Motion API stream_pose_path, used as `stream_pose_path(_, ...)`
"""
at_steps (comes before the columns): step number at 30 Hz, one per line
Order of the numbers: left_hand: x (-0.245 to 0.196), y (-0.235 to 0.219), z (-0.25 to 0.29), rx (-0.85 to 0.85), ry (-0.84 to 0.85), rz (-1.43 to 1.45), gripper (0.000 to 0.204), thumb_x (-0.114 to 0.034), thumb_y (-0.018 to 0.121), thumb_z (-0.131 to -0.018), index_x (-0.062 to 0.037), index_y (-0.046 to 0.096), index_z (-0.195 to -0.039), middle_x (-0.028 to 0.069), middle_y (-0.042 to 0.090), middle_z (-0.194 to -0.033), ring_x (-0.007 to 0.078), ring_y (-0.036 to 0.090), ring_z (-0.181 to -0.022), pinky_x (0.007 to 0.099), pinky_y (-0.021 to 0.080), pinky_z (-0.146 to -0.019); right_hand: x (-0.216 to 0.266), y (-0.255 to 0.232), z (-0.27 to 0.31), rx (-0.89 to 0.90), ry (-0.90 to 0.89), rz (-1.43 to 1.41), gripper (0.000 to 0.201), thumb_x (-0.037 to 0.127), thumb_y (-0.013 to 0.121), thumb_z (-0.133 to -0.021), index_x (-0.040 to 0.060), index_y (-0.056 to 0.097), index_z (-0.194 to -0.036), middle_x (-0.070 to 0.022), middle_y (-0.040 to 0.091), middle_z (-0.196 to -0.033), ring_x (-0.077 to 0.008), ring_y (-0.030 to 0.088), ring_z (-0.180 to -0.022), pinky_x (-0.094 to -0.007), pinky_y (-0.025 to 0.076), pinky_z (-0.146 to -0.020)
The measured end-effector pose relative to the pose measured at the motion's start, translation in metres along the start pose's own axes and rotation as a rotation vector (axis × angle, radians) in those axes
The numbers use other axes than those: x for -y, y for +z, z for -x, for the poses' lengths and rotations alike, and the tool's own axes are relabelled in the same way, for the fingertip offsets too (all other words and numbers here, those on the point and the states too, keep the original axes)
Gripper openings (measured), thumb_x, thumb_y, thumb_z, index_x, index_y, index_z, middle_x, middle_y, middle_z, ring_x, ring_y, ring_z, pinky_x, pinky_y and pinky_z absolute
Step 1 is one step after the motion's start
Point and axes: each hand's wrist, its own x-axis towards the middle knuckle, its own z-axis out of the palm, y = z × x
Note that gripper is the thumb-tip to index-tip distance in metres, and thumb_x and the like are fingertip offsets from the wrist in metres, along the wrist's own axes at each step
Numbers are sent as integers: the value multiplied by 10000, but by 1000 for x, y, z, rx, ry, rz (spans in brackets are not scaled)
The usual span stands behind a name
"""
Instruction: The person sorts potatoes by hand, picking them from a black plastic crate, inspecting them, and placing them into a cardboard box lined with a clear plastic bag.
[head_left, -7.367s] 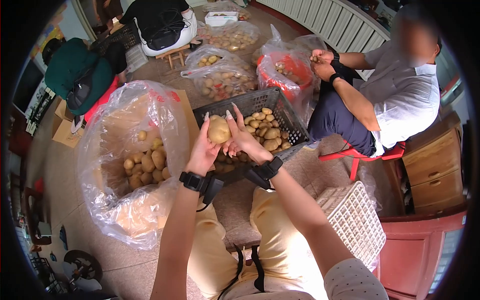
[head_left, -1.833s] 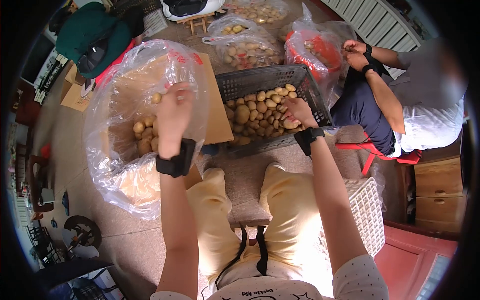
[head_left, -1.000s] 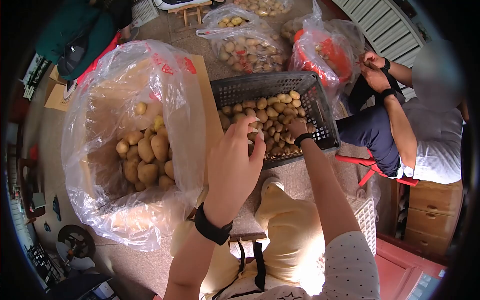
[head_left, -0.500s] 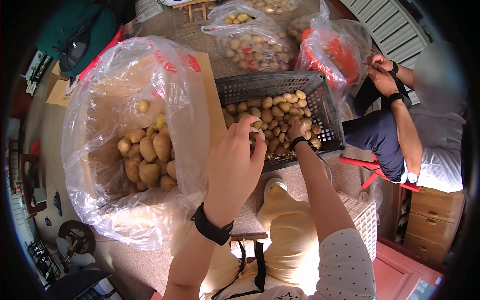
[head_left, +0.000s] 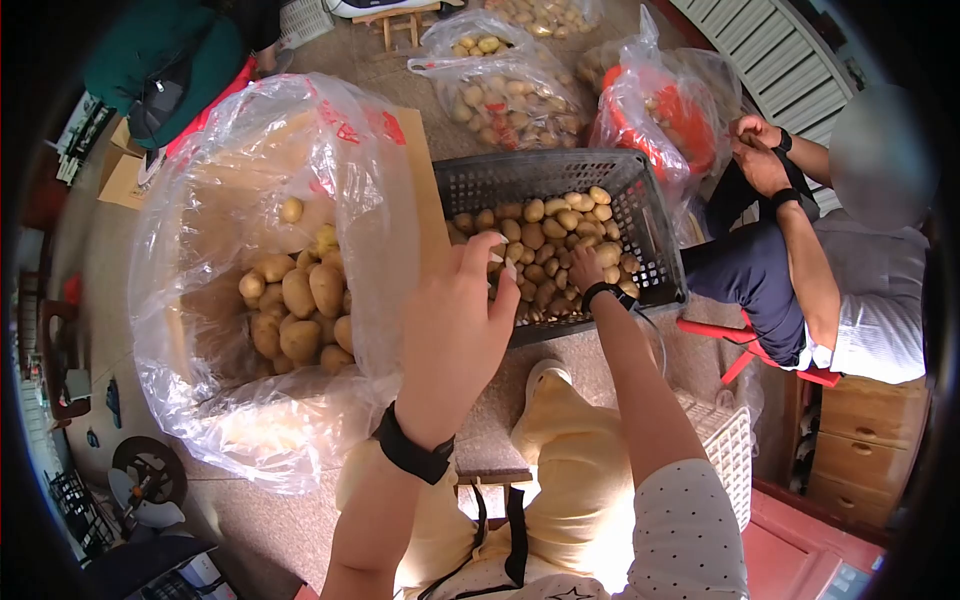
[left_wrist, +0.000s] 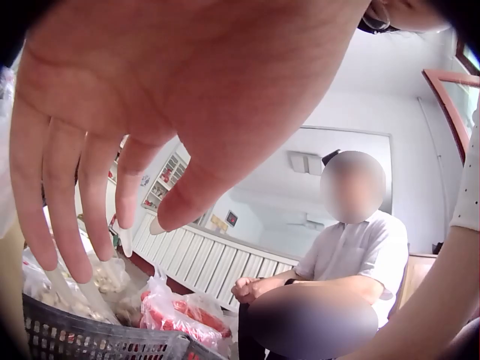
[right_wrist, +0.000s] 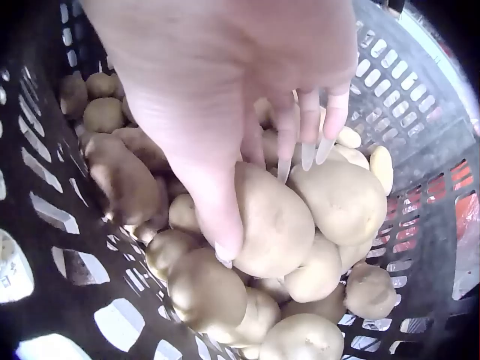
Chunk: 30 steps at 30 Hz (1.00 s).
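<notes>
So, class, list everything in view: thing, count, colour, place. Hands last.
Crate: one, black, ahead
Potatoes: many, yellow-brown, in crate
Box: one, brown, left
Liner: one, clear, around box
Boxed potatoes: many, yellow-brown
Potato bags: several, clear, beyond crate
Bagged container: one, red, beyond crate
Person: one, pale shirt, right
Stool: one, red, under person
Basket: one, white, lower right
Drawers: brown, far right
Edges: unclear
Left hand: one, near crate's left
Right hand: one, on crate's potatoes

the crate point(head_left: 545, 166) is black with potatoes point(head_left: 532, 236) in tan and yellow; left of the crate, a clear plastic bag point(head_left: 165, 310) has red print; beyond the crate, a basin point(head_left: 688, 128) is orange-red; nearer than the crate, a white sleeve point(head_left: 690, 530) has black dots.
</notes>
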Motion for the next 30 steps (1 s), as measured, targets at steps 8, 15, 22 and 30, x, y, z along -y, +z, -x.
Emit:
stream_pose_path(8, -3, -1, 1, -23, 34, -7, 295, -138, 586, -828, -81, 541, -1115, 71, 634, -963, 202, 634, -746, 316, 493, -636, -15, -16, 4, -147, 14, -263, 157, 204, 546, -855, 143, 687, -888, -13, 615, -970, -194, 489, -1047, -351, 412, -846)
stream_pose_path(15, 8, -5, -11, -19, -63, 114, 257, -154, 553, -838, -84, 565, -1085, 87, 647, -921, 242, 643, -772, 346, 499, -664, -40, -77, 23, -384, 284, -1022, 460, 358, 804, -585, -9, 645, -812, -138, 653, -795, -296, 639, -765, -382, 511, -705)
stream_pose_path(22, 24, 3, -17, -82, -66, 23, 250, -215, 550, -845, -85, 583, -1056, 93, 659, -921, 256, 648, -772, 374, 495, -702, -62, -185, 113, -331, 166, -2447, 513, 240, 763, -735, -55, 545, -1094, -98, 620, -1013, -156, 615, -894, -277, 516, -795)
stream_pose_path(30, 30, 17, -10, 143, -92, 149, 468, -466, 406, -903, -66, 602, -1046, 130, 661, -920, 343, 618, -853, 410, 477, -748, -36, -221, 165, -177, -130, -2816, 406, 179, 666, -828, -12, 503, -1148, -99, 578, -1116, -167, 587, -995, -293, 499, -884)
